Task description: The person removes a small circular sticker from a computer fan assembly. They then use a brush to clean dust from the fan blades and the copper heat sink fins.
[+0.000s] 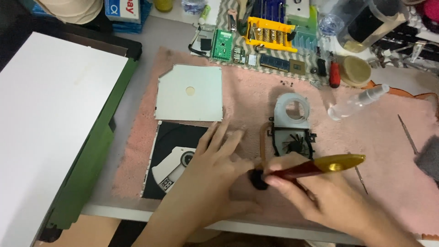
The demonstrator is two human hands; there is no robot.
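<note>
Near the front edge of the counter [137, 55], on a pink fleecy mat [388, 151], the person's right hand [320, 196] is closed around a brush [315, 167] with a dark red handle and a gold-coloured end, gripped low down like a pen so that its black bristle head points at a small part in front of the left hand [212, 178]. The left hand lies with fingers spread and loosely bent, its tips pressing down beside the bristles, seemingly to steady whatever is being swept; I cannot tell what the small part is, since the brush head covers it. Just behind the hands sits a laptop cooling fan [292, 139] with its black blades bared and a copper pipe curving off its left side, and its pale round-holed cover [292, 107] lies touching it on the far side, as if set aside to expose the blades. Left of the hands an opened optical drive [171, 160] shows its dark inside, its silver metal lid [189, 93] laid flat just beyond. A clear spray bottle [356, 103] lies on its side to the right of the fan. Along the back edge stand a green circuit board [222, 45], a yellow bit holder [270, 33], a red-handled screwdriver [334, 73] and, at the far left corner, a blue and white box [123, 11] with red lettering. A white board [45, 123] in a green frame covers the left side.
</note>
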